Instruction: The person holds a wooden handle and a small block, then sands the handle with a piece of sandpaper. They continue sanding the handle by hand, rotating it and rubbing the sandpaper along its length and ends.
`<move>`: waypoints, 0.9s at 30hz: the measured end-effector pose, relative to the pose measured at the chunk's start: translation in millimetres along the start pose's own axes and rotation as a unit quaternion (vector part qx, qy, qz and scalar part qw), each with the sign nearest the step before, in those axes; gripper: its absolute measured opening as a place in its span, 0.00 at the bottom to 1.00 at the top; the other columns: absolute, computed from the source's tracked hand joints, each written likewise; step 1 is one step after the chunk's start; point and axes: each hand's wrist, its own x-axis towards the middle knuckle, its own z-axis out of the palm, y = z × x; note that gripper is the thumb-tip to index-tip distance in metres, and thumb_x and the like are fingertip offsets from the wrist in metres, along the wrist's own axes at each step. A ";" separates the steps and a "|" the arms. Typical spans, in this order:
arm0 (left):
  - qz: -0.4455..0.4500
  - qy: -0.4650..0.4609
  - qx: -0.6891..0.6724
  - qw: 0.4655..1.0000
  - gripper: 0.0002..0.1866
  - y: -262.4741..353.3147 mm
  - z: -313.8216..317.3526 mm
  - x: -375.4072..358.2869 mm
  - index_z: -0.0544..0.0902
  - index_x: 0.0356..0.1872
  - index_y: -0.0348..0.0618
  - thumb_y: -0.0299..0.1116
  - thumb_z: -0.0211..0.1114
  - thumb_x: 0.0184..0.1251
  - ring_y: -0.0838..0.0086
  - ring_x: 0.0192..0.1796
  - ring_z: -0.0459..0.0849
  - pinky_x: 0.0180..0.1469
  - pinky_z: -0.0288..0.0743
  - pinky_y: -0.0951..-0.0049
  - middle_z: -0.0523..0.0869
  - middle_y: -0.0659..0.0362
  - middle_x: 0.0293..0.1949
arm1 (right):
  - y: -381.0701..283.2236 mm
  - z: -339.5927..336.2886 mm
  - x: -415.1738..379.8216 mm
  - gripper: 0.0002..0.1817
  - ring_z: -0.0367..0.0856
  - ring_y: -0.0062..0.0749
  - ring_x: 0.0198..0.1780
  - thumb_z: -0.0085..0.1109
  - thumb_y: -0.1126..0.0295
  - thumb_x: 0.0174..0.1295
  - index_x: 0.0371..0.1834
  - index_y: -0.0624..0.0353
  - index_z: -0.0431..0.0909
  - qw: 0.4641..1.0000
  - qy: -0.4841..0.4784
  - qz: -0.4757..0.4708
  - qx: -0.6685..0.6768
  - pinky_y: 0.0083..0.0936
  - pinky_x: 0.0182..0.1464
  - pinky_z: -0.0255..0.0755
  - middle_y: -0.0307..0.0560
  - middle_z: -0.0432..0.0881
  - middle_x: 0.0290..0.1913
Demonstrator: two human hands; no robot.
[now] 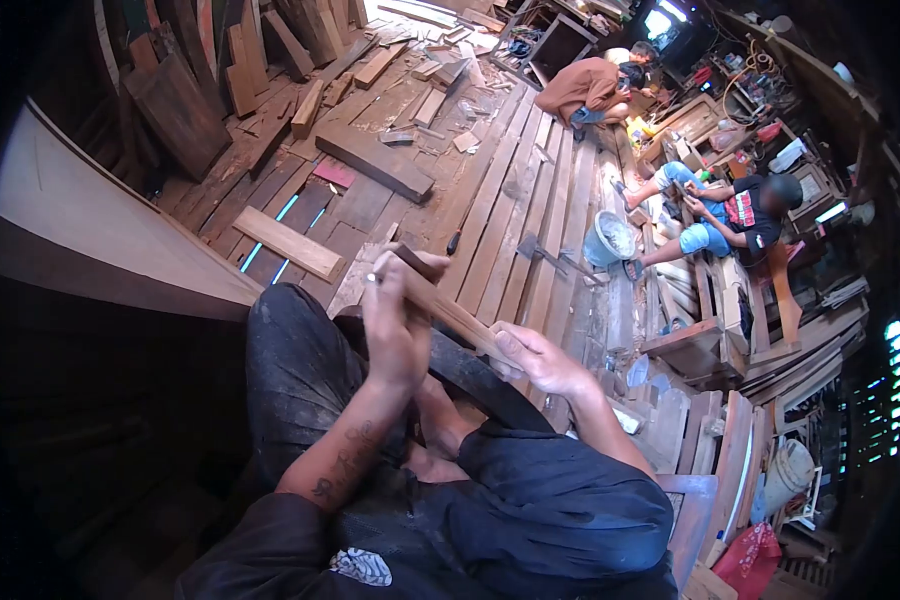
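Observation:
A narrow brown wooden piece (pixel 442 308) is held up at a slant over my lap, between my two hands. My left hand (pixel 395 325) is raised and closed around its upper left part. At the lower right end, my right hand (pixel 542 357) grips it with curled fingers. A small bright spot shows at the upper left end; I cannot make out what it is. My crossed legs in dark trousers (pixel 300 365) are below the piece.
Wooden planks (pixel 500 210) form the floor, with a thick board (pixel 375 166) and scraps on it. A hatchet (pixel 542 250) lies near a bucket (pixel 610 238). One person (pixel 735 215) sits at right; others (pixel 585 92) crouch farther back. A pale curved panel (pixel 110 205) stands at left.

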 end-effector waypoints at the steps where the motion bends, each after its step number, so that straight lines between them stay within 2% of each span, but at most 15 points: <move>1: 0.018 0.005 -0.004 1.000 0.24 8.3 -1.8 4.7 0.75 0.67 0.42 0.52 0.49 0.91 0.59 0.64 0.85 0.76 0.72 0.56 0.87 0.49 0.55 | 2.9 1.6 0.9 0.26 0.72 0.21 0.34 0.44 0.45 0.88 0.48 0.59 0.77 1.000 0.008 0.004 -0.021 0.23 0.42 0.71 0.34 0.74 0.32; 2: 0.036 0.011 -0.010 0.999 0.24 13.9 -4.4 6.2 0.76 0.66 0.42 0.53 0.50 0.90 0.59 0.64 0.85 0.76 0.72 0.57 0.88 0.49 0.55 | 4.6 2.4 1.2 0.26 0.73 0.21 0.34 0.44 0.45 0.88 0.47 0.58 0.78 0.999 0.015 0.010 -0.045 0.23 0.42 0.72 0.34 0.74 0.32; 3: 0.025 -0.002 0.000 1.000 0.31 16.5 -7.5 4.6 0.75 0.69 0.42 0.60 0.47 0.89 0.58 0.66 0.85 0.76 0.73 0.57 0.88 0.49 0.57 | 5.2 2.1 1.4 0.26 0.73 0.22 0.34 0.43 0.45 0.89 0.47 0.58 0.78 0.997 0.021 0.016 -0.071 0.23 0.43 0.72 0.34 0.74 0.32; 6: 0.006 -0.026 -0.069 0.997 0.40 20.8 -4.2 2.0 0.76 0.69 0.38 0.67 0.38 0.89 0.60 0.67 0.84 0.76 0.72 0.60 0.86 0.49 0.61 | 2.3 0.3 0.5 0.26 0.75 0.22 0.37 0.44 0.46 0.89 0.50 0.60 0.79 0.996 0.034 -0.001 -0.078 0.24 0.45 0.73 0.34 0.76 0.34; 9: -0.005 -0.043 -0.071 0.997 0.46 21.0 -2.8 4.0 0.74 0.74 0.36 0.72 0.32 0.86 0.59 0.70 0.83 0.76 0.71 0.61 0.85 0.48 0.65 | -11.1 5.3 -1.8 0.24 0.77 0.22 0.40 0.46 0.50 0.89 0.56 0.62 0.80 0.995 0.063 0.002 -0.081 0.25 0.46 0.74 0.36 0.78 0.37; 12: -0.005 -0.043 -0.024 0.999 0.48 15.0 -5.8 3.6 0.72 0.75 0.36 0.74 0.32 0.85 0.58 0.71 0.82 0.77 0.71 0.61 0.84 0.47 0.67 | -12.8 7.4 -0.5 0.22 0.77 0.21 0.42 0.50 0.53 0.88 0.63 0.63 0.79 0.996 0.048 0.009 -0.079 0.25 0.47 0.75 0.36 0.80 0.39; 15: -0.034 -0.041 0.002 0.999 0.50 3.5 0.1 -7.8 0.73 0.75 0.36 0.76 0.30 0.83 0.56 0.72 0.81 0.76 0.71 0.57 0.83 0.44 0.67 | -21.2 12.5 -1.4 0.21 0.77 0.21 0.41 0.53 0.55 0.86 0.65 0.63 0.79 0.995 0.053 0.014 -0.079 0.25 0.47 0.75 0.36 0.81 0.40; 19: -0.068 -0.056 -0.037 0.995 0.50 -7.1 4.4 -16.1 0.71 0.76 0.38 0.76 0.28 0.83 0.56 0.72 0.80 0.79 0.66 0.55 0.83 0.45 0.66 | -24.4 9.1 -4.4 0.21 0.76 0.19 0.42 0.55 0.56 0.86 0.66 0.63 0.78 0.996 0.056 0.034 -0.064 0.23 0.47 0.74 0.36 0.82 0.42; 22: 0.009 -0.017 -0.016 1.000 0.50 16.7 6.9 -4.9 0.72 0.74 0.38 0.77 0.28 0.83 0.56 0.71 0.81 0.79 0.66 0.54 0.84 0.45 0.65 | -18.2 2.8 -5.3 0.20 0.76 0.18 0.43 0.55 0.57 0.85 0.66 0.62 0.78 0.995 0.050 0.027 -0.080 0.22 0.47 0.73 0.36 0.83 0.43; 23: 0.034 -0.032 0.007 0.999 0.50 21.1 7.2 -2.3 0.73 0.73 0.38 0.77 0.29 0.83 0.56 0.70 0.81 0.79 0.66 0.54 0.84 0.44 0.64 | -12.9 0.8 -4.7 0.20 0.76 0.18 0.43 0.55 0.57 0.85 0.66 0.62 0.78 0.993 0.055 0.011 -0.101 0.22 0.47 0.73 0.36 0.83 0.43; 27: -0.062 -0.056 -0.010 0.996 0.50 -15.3 2.5 -22.2 0.75 0.70 0.37 0.77 0.29 0.83 0.56 0.69 0.82 0.79 0.66 0.54 0.86 0.43 0.63 | -19.7 7.4 -3.5 0.20 0.77 0.20 0.44 0.55 0.57 0.85 0.65 0.62 0.79 0.994 0.066 0.000 -0.084 0.24 0.49 0.74 0.37 0.83 0.43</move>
